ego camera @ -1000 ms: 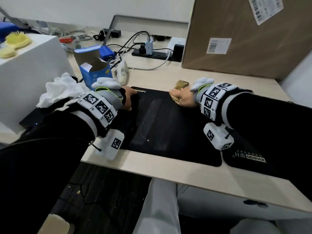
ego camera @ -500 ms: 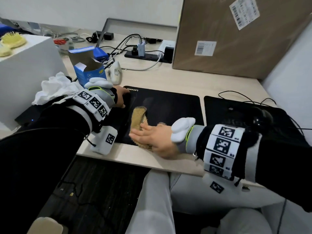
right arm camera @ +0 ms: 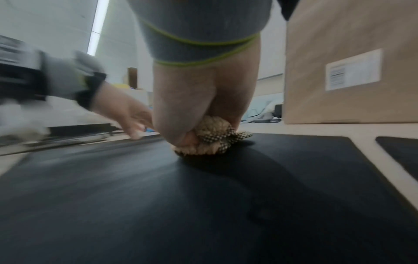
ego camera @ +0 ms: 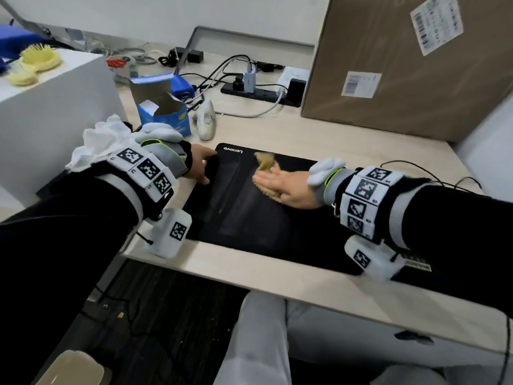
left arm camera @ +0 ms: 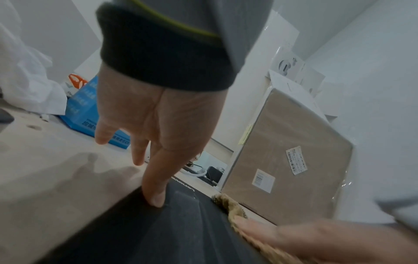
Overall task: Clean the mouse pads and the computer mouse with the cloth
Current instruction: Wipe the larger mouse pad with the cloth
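Note:
A black Lenovo mouse pad [ego camera: 249, 218] [left arm camera: 158, 232] [right arm camera: 203, 196] lies mid-desk. My right hand [ego camera: 286, 187] [right arm camera: 196, 100] [left arm camera: 294, 237] lies flat on a tan cloth [ego camera: 265, 162] [left arm camera: 230, 205] [right arm camera: 212, 128], pressing it onto the pad's far half; the cloth bunches under the palm. At the pad's far left corner my left hand [ego camera: 200, 168] [left arm camera: 144, 125] presses down with its thumb, the fingers straight and spread over the desk. A second black pad [ego camera: 416, 265] [right arm camera: 402, 151] lies to the right, mostly under my right forearm. The computer mouse is hidden.
A large cardboard box [ego camera: 402, 65] stands at the back right. Behind the pad are an open blue carton [ego camera: 163, 112], a white rounded object [ego camera: 206, 123], a power strip [ego camera: 258, 93] with cables, and crumpled white paper [ego camera: 102, 140]. A white block [ego camera: 55, 107] stands at the left.
My right hand has swept the cloth from the pad's near left edge up to its far half. The left hand has stayed on the pad's corner.

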The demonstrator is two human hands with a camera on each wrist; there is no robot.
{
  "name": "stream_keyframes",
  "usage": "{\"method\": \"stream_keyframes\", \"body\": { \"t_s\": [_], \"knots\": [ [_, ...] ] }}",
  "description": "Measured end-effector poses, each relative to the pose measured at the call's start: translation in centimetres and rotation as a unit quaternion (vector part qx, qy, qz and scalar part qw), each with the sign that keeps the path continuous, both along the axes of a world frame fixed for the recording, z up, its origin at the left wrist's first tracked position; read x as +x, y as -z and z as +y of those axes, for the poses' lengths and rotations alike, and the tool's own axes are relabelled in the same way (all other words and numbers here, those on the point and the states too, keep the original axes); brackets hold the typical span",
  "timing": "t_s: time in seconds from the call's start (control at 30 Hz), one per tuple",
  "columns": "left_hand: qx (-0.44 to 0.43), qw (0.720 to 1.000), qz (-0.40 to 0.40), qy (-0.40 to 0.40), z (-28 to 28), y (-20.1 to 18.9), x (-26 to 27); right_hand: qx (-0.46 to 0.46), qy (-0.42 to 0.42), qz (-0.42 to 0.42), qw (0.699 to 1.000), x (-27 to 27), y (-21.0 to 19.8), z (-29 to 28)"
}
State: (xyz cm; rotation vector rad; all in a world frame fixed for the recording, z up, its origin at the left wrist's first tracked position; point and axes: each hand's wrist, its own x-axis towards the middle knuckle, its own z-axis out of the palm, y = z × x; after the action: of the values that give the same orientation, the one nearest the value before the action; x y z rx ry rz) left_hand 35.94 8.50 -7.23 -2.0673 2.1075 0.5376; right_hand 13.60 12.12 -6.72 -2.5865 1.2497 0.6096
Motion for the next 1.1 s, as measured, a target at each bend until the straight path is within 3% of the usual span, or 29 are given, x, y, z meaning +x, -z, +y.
{"method": "stream_keyframes", "body": {
  "t_s": [0.17, 0.37, 0.5, 0.67, 0.77, 0.97, 1.1],
  "knots": [
    [0.001, 1.0, 0.011, 0.002, -0.6, 0.2, 0.4, -0.041, 0.096, 0.012, 0.995, 0.5, 0.4, -5.8],
    [-0.001, 0.999, -0.018, 0.04, -0.6, -0.2, 0.1, -0.057, 0.136, 0.013, 0.989, 1.3, 0.6, -6.5],
    [0.0, 0.999, -0.015, 0.039, -0.6, -0.5, 0.2, -0.025, 0.076, 0.005, 0.997, 1.7, 0.2, -3.1],
    [0.003, 1.0, 0.007, 0.028, -0.3, -0.8, 0.1, -0.015, -0.106, -0.004, 0.994, 4.8, 1.4, 4.5],
    [0.003, 1.0, 0.001, 0.028, -0.2, -1.1, 0.1, 0.01, -0.139, -0.013, 0.99, 5.4, 1.6, 5.8],
    [0.022, 0.999, 0.007, 0.028, -0.4, -1.5, 0.0, 0.032, -0.099, -0.019, 0.994, 5.9, 0.3, 1.4],
    [0.018, 0.999, 0.006, 0.036, -0.2, -1.3, 0.5, 0.003, 0.032, -0.073, 0.997, 4.3, 0.6, -5.0]
  ]
}}
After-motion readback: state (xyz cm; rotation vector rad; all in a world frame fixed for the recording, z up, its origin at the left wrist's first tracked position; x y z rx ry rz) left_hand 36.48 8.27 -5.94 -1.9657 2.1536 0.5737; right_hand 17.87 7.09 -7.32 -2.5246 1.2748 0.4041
